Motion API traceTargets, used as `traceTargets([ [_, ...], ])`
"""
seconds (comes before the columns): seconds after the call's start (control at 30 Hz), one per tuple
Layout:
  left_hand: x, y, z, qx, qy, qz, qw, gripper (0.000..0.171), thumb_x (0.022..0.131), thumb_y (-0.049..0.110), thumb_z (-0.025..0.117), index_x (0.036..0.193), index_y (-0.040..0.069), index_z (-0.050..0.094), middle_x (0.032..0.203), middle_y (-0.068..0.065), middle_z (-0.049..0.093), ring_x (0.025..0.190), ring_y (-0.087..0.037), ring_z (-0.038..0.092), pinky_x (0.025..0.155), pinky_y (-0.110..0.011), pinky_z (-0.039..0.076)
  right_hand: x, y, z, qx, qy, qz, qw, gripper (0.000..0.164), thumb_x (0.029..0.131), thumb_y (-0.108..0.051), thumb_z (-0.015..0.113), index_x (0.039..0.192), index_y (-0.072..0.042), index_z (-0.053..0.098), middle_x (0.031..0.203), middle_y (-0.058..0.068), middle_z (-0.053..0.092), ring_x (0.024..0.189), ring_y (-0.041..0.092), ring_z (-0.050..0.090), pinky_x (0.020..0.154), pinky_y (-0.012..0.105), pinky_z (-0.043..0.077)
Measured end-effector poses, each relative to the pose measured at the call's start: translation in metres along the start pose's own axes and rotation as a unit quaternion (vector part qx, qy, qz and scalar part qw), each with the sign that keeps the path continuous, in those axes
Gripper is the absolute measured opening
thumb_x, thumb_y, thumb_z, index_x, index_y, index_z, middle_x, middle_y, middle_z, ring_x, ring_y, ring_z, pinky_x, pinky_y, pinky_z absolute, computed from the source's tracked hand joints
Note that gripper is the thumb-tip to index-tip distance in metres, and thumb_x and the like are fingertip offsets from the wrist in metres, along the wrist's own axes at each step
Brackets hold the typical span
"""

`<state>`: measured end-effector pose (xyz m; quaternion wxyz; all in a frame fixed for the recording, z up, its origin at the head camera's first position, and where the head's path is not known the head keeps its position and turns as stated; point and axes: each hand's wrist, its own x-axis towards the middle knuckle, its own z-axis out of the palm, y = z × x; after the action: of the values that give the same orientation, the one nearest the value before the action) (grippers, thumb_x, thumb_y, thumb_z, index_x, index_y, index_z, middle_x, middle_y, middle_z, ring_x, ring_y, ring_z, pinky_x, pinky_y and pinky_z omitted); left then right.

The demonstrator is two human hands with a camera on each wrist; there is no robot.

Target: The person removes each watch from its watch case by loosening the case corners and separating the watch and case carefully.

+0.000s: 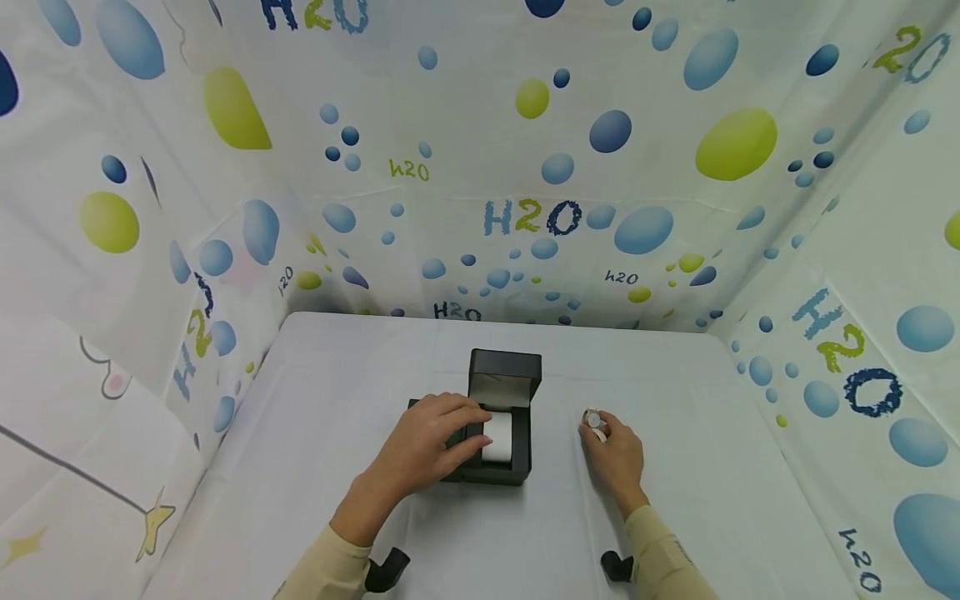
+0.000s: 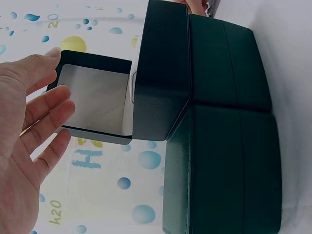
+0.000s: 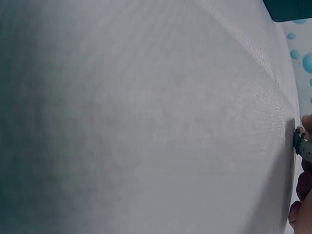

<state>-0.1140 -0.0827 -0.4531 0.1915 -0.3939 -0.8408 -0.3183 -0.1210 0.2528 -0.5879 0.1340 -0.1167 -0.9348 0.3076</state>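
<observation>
My left hand [image 1: 429,442] hovers over an open dark box [image 1: 522,454], fingers loosely spread. Its thumb and fingertips are close over a white cushion [image 1: 498,442] inside that box. The raised lid [image 2: 95,100] shows its pale lining behind the fingers in the left wrist view. A second dark green box [image 2: 234,170] stands beside the open one, largely covered by my left hand in the head view. To the right, my right hand [image 1: 621,457] holds a wristwatch [image 1: 594,419] between thumb and fingers, low over the table. The right wrist view catches only part of its strap [image 3: 305,148].
A white cloth covers the table [image 1: 345,358]. Behind and along both sides hangs a white curtain [image 1: 465,167] printed with blue and green dots and lettering. Black straps [image 1: 388,571] sit at both wrists near the sleeve cuffs.
</observation>
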Motion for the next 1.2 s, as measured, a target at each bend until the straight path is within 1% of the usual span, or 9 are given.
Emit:
traceTargets([
  [0.2,0.0000,0.0003,0.0008,-0.001,-0.002,-0.001,1.0000,0.028,0.085,0.036,0.074,0.110,0.024,0.070,0.109,0.014,0.063,0.100,-0.004,0.059,0.082,-0.028,0.050,0.0008,0.0024,0.0029,-0.023,0.011,-0.035,0.999,0.041,0.087,-0.030,0.071,0.117,-0.003,0.067,0.083,0.013,0.071,0.063,0.025,0.059,0.061,0.046,0.048],
  [0.4,-0.0003,0.0006,0.0016,0.002,-0.004,-0.004,1.0000,0.029,0.085,0.037,0.073,0.112,0.024,0.069,0.110,0.014,0.063,0.101,-0.003,0.059,0.083,-0.028,0.050,0.0011,0.0039,0.0053,-0.070,-0.005,-0.054,0.996,0.039,0.092,-0.032,0.065,0.113,0.000,0.064,0.075,0.012,0.069,0.067,0.030,0.064,0.066,0.050,0.046],
  [0.53,-0.0002,0.0009,0.0020,0.001,-0.003,-0.004,1.0000,0.029,0.085,0.037,0.073,0.112,0.025,0.069,0.110,0.015,0.063,0.101,-0.003,0.059,0.083,-0.028,0.050,0.0020,0.0031,0.0046,-0.072,-0.011,-0.044,0.996,0.031,0.090,-0.033,0.065,0.092,-0.002,0.063,0.062,0.006,0.058,0.056,0.026,0.054,0.057,0.041,0.040],
  [0.6,-0.0003,0.0009,0.0021,0.000,-0.001,-0.005,1.0000,0.029,0.085,0.037,0.073,0.111,0.024,0.070,0.109,0.014,0.063,0.100,-0.003,0.059,0.083,-0.028,0.050,0.0026,0.0025,0.0041,-0.068,-0.014,-0.039,0.997,0.029,0.090,-0.033,0.066,0.079,-0.009,0.056,0.054,0.001,0.047,0.049,0.021,0.043,0.052,0.036,0.032],
  [0.7,-0.0004,0.0009,0.0023,0.000,0.000,-0.005,1.0000,0.030,0.085,0.037,0.073,0.111,0.024,0.070,0.109,0.014,0.063,0.100,-0.003,0.059,0.082,-0.028,0.050,0.0030,0.0019,0.0034,-0.064,-0.015,-0.035,0.997,0.031,0.089,-0.033,0.067,0.073,-0.013,0.051,0.055,-0.002,0.043,0.049,0.018,0.038,0.051,0.033,0.028],
  [0.83,0.0003,0.0010,0.0028,0.000,0.001,-0.007,1.0000,0.030,0.085,0.037,0.073,0.111,0.024,0.070,0.109,0.015,0.063,0.099,-0.003,0.059,0.081,-0.028,0.051,0.0024,0.0006,0.0020,-0.059,-0.026,-0.023,0.998,0.032,0.089,-0.036,0.067,0.091,-0.005,0.062,0.070,0.005,0.053,0.062,0.023,0.047,0.056,0.037,0.036],
  [0.93,0.0007,0.0009,0.0031,-0.001,0.001,-0.008,1.0000,0.029,0.085,0.036,0.074,0.111,0.023,0.070,0.108,0.015,0.063,0.099,-0.003,0.059,0.081,-0.029,0.051,0.0017,0.0005,0.0008,-0.057,-0.033,-0.014,0.998,0.050,0.089,-0.039,0.067,0.117,0.002,0.062,0.090,0.014,0.060,0.081,0.030,0.055,0.068,0.044,0.044],
  [1.0,0.0008,0.0008,0.0035,-0.001,0.001,-0.007,1.0000,0.029,0.084,0.037,0.074,0.111,0.024,0.070,0.109,0.015,0.063,0.099,-0.003,0.059,0.082,-0.029,0.050,0.0010,0.0005,-0.0002,-0.056,-0.033,-0.012,0.998,0.059,0.088,-0.040,0.067,0.127,0.004,0.058,0.102,0.019,0.061,0.091,0.035,0.058,0.075,0.049,0.046],
  [1.2,0.0007,0.0007,0.0043,-0.002,-0.002,-0.007,1.0000,0.029,0.085,0.037,0.073,0.110,0.023,0.070,0.109,0.015,0.063,0.100,-0.003,0.059,0.083,-0.029,0.050,-0.0002,-0.0007,-0.0020,-0.045,-0.019,-0.005,0.999,0.060,0.084,-0.040,0.071,0.127,0.001,0.057,0.118,0.021,0.054,0.105,0.038,0.046,0.086,0.052,0.039],
])
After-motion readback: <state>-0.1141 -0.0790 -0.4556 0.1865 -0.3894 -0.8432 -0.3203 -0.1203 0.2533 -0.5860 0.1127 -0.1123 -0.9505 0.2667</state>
